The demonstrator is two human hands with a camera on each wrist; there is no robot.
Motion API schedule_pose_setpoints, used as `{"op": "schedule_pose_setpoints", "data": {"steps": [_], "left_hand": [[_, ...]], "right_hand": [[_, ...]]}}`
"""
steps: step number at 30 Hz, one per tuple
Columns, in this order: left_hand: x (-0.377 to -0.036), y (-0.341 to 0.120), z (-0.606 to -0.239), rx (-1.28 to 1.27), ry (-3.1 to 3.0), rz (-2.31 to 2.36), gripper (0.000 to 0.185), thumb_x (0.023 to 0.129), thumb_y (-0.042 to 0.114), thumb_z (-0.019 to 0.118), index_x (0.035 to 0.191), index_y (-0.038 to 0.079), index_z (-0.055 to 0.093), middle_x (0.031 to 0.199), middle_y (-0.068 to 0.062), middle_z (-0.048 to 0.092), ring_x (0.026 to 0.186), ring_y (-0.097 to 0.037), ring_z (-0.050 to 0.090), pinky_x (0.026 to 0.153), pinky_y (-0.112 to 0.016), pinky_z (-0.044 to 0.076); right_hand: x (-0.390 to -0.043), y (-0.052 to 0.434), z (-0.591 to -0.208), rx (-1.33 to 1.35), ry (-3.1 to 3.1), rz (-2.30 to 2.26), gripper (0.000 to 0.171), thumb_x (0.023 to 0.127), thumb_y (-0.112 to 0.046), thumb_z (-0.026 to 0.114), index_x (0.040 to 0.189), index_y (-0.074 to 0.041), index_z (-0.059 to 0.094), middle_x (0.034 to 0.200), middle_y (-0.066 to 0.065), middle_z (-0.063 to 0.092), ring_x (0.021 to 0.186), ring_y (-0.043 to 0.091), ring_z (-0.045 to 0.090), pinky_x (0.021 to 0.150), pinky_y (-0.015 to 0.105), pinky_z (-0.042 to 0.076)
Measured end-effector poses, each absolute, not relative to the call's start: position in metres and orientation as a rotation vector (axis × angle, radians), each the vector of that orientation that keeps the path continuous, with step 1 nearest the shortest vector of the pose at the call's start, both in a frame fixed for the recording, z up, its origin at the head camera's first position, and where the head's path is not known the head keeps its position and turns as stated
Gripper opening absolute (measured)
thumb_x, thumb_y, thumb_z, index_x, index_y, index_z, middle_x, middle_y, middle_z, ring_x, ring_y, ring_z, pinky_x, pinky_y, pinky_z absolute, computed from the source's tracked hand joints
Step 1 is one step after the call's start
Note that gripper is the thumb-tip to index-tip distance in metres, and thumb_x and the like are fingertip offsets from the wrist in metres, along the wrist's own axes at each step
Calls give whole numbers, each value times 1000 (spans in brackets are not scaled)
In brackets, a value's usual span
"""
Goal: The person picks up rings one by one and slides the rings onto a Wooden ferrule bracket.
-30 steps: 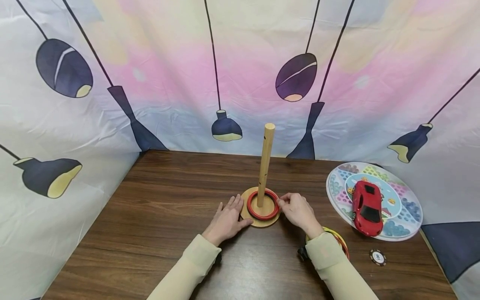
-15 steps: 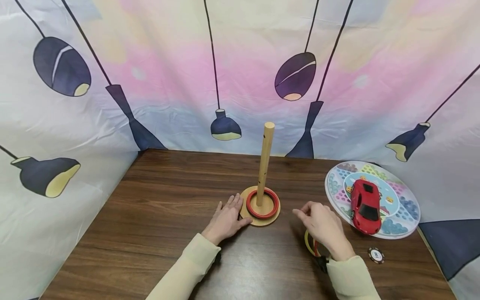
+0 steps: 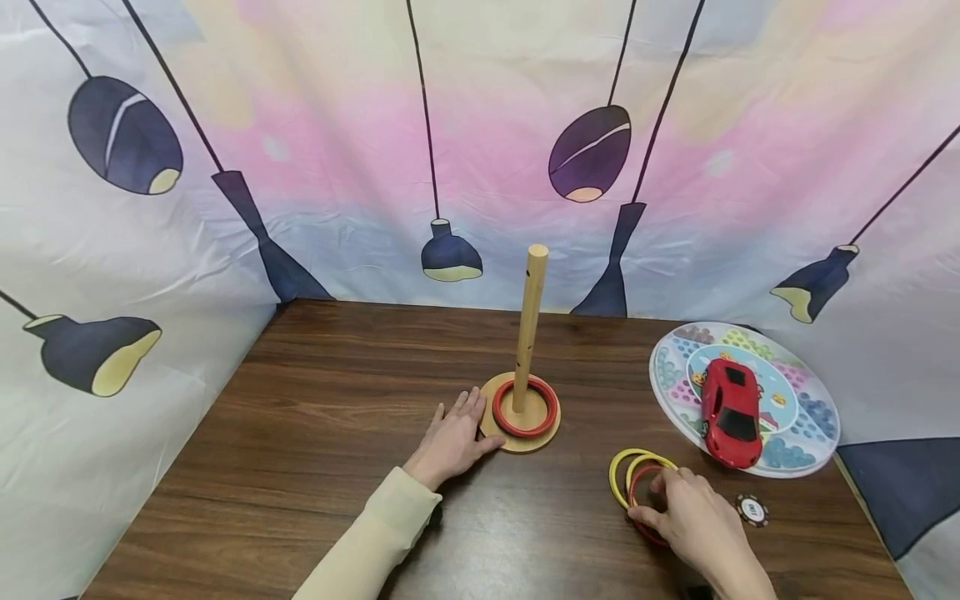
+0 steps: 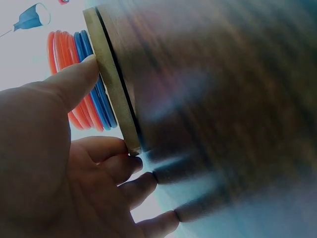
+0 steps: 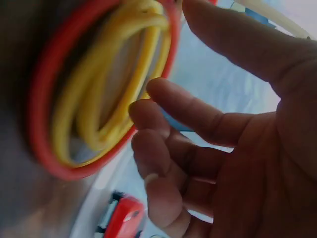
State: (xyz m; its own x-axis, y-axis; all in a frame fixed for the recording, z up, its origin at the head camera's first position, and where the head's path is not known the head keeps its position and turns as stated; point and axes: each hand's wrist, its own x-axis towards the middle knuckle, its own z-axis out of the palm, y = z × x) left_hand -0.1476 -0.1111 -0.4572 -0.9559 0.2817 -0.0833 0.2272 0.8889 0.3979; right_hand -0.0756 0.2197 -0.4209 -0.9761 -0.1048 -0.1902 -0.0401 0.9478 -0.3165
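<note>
A wooden peg (image 3: pixel 529 325) rises from a round wooden base (image 3: pixel 517 445) mid-table. Red rings (image 3: pixel 526 434) encircle its foot; the left wrist view shows blue rings (image 4: pixel 101 101) beneath them, next to the base. My left hand (image 3: pixel 448 440) lies with fingers extended at the base's left side, thumb touching its edge. To the right, my right hand (image 3: pixel 701 521) is over loose yellow rings (image 3: pixel 614 482) and a red ring (image 5: pixel 37 109). Its thumb and fingers are apart and loosely bent close to the rings; whether they touch them is hard to tell.
A round patterned game board (image 3: pixel 675 404) lies at the right, bearing a red toy car (image 3: pixel 733 412). In front of it is a black-and-white poker chip (image 3: pixel 752 510). A printed cloth (image 3: pixel 337 150) hangs behind the brown table (image 3: pixel 360 358).
My right hand has left the ring stack on the peg and moved right and toward me, down to the loose rings. My left hand has stayed at the base.
</note>
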Motion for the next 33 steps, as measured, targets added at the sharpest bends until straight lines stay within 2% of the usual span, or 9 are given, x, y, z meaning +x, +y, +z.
{"op": "schedule_pose_setpoints", "data": {"steps": [2, 6, 12, 19, 27, 33], "left_hand": [[-148, -110, -457, 396, 2915, 594, 81, 93, 51, 59, 150, -1, 33, 157, -17, 26, 145, -32, 23, 111, -61, 19], [-148, -111, -458, 391, 2915, 604, 81, 93, 50, 60, 150, -1, 33, 157, -17, 26, 145, -32, 23, 112, -61, 18], [-149, -110, -459, 396, 2913, 597, 81, 93, 51, 59, 150, 0, 33, 157, -16, 26, 145, -32, 23, 112, -61, 18], [-148, -110, -459, 383, 2912, 594, 81, 93, 52, 59, 150, 0, 33, 157, -15, 26, 145, -31, 22, 112, -60, 18], [-149, -110, -459, 385, 2920, 587, 82, 93, 53, 59, 150, 0, 33, 157, -16, 27, 145, -31, 23, 112, -60, 19], [-148, -111, -459, 392, 2924, 588, 82, 92, 53, 59, 150, 0, 34, 156, -16, 27, 144, -32, 24, 111, -61, 20]], "right_hand": [[-72, 222, -426, -115, 2908, -479, 45, 73, -53, 79, 89, -15, 62, 84, 0, 52, 79, 19, 51, 61, 41, 45], [-69, 220, -433, -121, 2911, -537, 38, 75, -49, 80, 87, -17, 63, 84, -2, 50, 81, 18, 47, 61, 37, 43], [-66, 215, -440, -113, 2887, -578, 28, 77, -40, 81, 79, -20, 61, 78, -3, 48, 73, 15, 43, 58, 34, 38], [-67, 210, -444, -92, 2874, -618, 25, 81, -36, 79, 76, -20, 60, 73, -4, 49, 67, 14, 43, 54, 33, 37], [-68, 207, -440, -52, 2901, -574, 19, 83, -26, 76, 79, -18, 60, 74, -3, 53, 68, 14, 50, 56, 38, 43], [-67, 206, -436, 4, 2916, -562, 18, 84, -28, 75, 79, -18, 61, 73, -3, 55, 68, 15, 54, 56, 41, 45]]}}
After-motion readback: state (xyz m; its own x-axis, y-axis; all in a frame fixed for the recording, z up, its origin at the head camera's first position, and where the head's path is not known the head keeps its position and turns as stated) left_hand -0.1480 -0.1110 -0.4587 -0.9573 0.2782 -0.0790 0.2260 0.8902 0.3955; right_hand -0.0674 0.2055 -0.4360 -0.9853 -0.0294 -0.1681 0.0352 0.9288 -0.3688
